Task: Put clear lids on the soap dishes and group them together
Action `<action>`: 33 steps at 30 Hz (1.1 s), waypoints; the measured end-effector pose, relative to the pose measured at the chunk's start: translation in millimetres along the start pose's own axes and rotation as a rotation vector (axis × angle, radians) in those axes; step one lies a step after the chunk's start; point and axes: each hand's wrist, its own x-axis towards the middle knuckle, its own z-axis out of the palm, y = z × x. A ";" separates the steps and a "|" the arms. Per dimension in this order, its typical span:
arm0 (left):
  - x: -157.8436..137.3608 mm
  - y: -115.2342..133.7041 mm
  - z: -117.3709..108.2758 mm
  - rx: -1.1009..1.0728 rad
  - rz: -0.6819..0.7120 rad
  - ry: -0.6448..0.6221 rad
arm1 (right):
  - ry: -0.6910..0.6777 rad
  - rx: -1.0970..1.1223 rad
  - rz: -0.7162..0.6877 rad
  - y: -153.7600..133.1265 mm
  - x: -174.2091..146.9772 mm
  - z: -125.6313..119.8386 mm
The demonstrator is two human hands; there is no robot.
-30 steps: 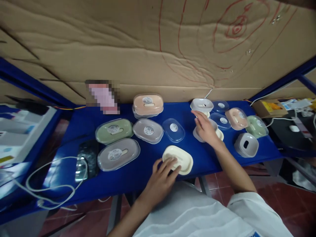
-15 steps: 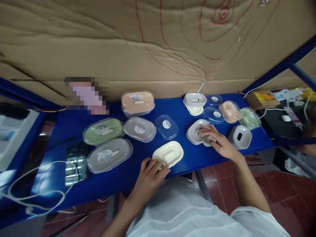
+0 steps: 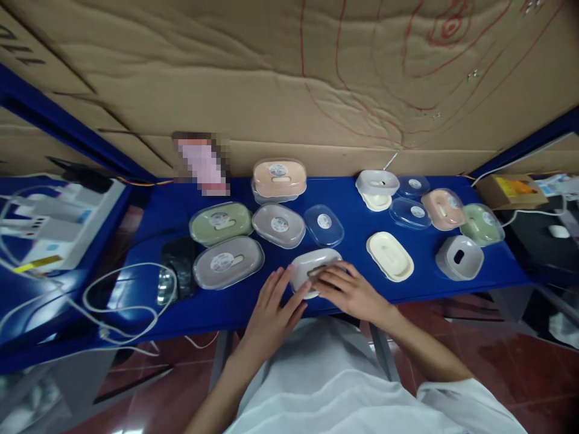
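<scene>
A light grey oval plastic tray [image 3: 321, 258], apparently the inner tray of a soap dish, is in front of me at the table's near edge. It sits over a cream base, of which only a bit of rim shows below it. My right hand [image 3: 350, 292] grips the grey tray at its middle, fingers bent over the slot. On the tray's left side lies my left hand [image 3: 278, 304], its fingers spread and touching the rim. To the right, a cream oval base [image 3: 389, 256] lies by itself. A stack of grey slotted trays [image 3: 459, 258] stands farther right.
Lidded soap dishes in green [image 3: 221, 223], grey [image 3: 228, 263] and peach [image 3: 279, 178] are on the left. Clear lids [image 3: 324, 226] lie at the middle and back right. White cables [image 3: 122, 307] and a black bag [image 3: 178, 265] occupy the left end. Cardboard [image 3: 226, 90] walls the back.
My right hand has carried the grey tray leftward from the cream base on the right to the one before me. My left hand has shifted to the tray's left side. The view has turned left.
</scene>
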 end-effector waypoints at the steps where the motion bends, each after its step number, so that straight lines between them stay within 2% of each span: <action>1: -0.1 -1.2 -0.7 0.000 0.016 -0.037 | -0.004 0.012 -0.010 -4.6 3.7 8.7; 5: 0.0 -7.4 2.4 -0.068 0.052 -0.090 | 0.047 0.060 -0.026 -7.5 5.2 29.9; 9: -0.4 -9.2 6.5 -0.115 0.042 -0.077 | 0.100 0.062 -0.005 -0.4 -9.3 26.5; 11: -0.9 -9.4 5.4 -0.127 0.011 -0.065 | 0.164 0.003 0.114 9.6 -23.5 17.2; 14: -3.4 -13.2 0.5 -0.153 -0.072 -0.043 | 0.275 -0.155 0.428 31.2 -46.7 3.0; 16: -5.5 -18.0 -3.1 -0.178 -0.107 -0.042 | 0.295 -0.231 0.565 42.5 -54.2 -2.4; 19: -5.7 -24.7 -6.1 -0.213 -0.114 -0.067 | 0.271 -0.224 0.545 44.6 -39.4 -4.1; 22: -0.8 -26.3 -6.2 -0.257 -0.100 -0.094 | 0.216 -0.179 0.473 38.0 2.4 -0.2; 26: 3.1 -23.8 -7.2 -0.342 -0.109 -0.114 | 0.173 -0.169 0.588 45.0 48.2 8.4; 28: 1.1 -23.4 -9.0 -0.398 -0.142 -0.138 | 0.194 -0.123 0.658 54.0 48.8 9.2; 30: -1.8 -24.0 -10.2 -0.456 -0.204 -0.161 | 0.236 -0.024 0.692 60.3 34.3 4.6; 33: -2.6 -26.1 -8.6 -0.547 -0.311 -0.185 | 0.245 0.198 0.637 55.5 0.3 -10.8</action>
